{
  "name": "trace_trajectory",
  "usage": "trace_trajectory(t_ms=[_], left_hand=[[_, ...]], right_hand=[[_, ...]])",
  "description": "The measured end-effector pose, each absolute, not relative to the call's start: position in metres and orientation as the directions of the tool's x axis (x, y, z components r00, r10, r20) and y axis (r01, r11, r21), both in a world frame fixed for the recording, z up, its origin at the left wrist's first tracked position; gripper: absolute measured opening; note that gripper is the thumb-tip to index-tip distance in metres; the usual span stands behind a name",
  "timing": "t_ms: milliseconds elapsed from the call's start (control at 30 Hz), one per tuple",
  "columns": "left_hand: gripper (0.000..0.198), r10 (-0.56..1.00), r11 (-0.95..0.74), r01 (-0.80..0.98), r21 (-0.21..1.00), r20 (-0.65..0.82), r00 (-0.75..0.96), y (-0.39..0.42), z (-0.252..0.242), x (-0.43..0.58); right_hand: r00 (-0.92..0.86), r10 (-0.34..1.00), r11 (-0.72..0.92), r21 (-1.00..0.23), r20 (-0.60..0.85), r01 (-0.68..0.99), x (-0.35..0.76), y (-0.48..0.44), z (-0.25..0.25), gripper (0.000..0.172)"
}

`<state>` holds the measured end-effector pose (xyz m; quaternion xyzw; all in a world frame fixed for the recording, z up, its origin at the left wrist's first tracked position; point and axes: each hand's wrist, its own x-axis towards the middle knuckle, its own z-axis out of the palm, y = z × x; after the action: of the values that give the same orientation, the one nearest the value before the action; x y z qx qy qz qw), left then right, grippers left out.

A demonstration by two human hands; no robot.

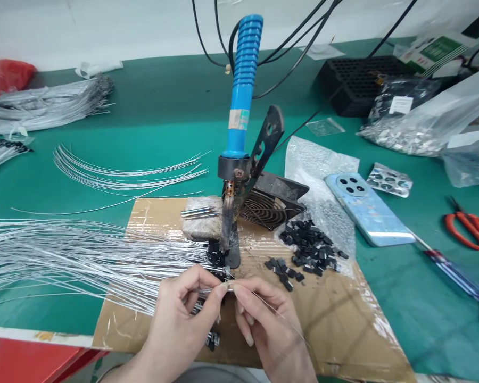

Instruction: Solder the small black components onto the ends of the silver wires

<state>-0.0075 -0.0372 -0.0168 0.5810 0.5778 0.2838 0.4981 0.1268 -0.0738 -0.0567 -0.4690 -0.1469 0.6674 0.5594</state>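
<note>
My left hand [183, 314] is closed in a pinch, with a thin white wire between thumb and forefinger. Almost touching it, my right hand [269, 324] pinches at the same spot, and a fine wire [279, 313] trails from its fingers toward the lower right. The tiny part between the fingertips is too small to make out. Just beyond, a blue-handled soldering iron [244, 80] stands tip down in a black holder. Many white wires [143, 266] with black connectors [214, 254] at their ends lie left of the iron, partly hidden by my left hand.
Loose black connectors [313, 247] are heaped at right on the cardboard [335, 319], near a small black fan [267, 207]. Further right lie a light-blue phone [367, 207], red-handled pliers [473, 226] and plastic bags of parts [407, 133]. More wire bundles [43, 103] sit at back left.
</note>
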Motion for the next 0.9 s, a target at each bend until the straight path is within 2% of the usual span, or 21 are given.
trace_trajectory(t_ms=[300, 467, 600, 733, 900], left_hand=[[0.026, 0.963, 0.155, 0.376, 0.914, -0.224, 0.149, -0.043, -0.033, -0.007], [0.026, 0.953, 0.228, 0.308, 0.924, -0.276, 0.122, -0.043, -0.032, -0.007], [0.024, 0.948, 0.252, 0.322, 0.912, -0.299, 0.106, -0.039, -0.026, -0.008], [0.024, 0.955, 0.220, 0.348, 0.911, -0.274, 0.115, -0.038, -0.025, -0.009], [0.023, 0.966, 0.137, 0.392, 0.910, -0.211, 0.152, -0.040, -0.025, -0.011]], right_hand=[[0.115, 0.895, -0.269, -0.727, -0.431, -0.632, 0.121, -0.076, -0.069, 0.021], [0.114, 0.907, -0.253, -0.741, -0.405, -0.622, 0.122, -0.077, -0.068, 0.019], [0.136, 0.928, -0.214, -0.794, -0.348, -0.568, 0.127, -0.077, -0.071, 0.019], [0.161, 0.934, -0.208, -0.854, -0.318, -0.476, 0.126, -0.078, -0.072, 0.012], [0.152, 0.930, -0.234, -0.858, -0.334, -0.457, 0.124, -0.078, -0.069, 0.013]])
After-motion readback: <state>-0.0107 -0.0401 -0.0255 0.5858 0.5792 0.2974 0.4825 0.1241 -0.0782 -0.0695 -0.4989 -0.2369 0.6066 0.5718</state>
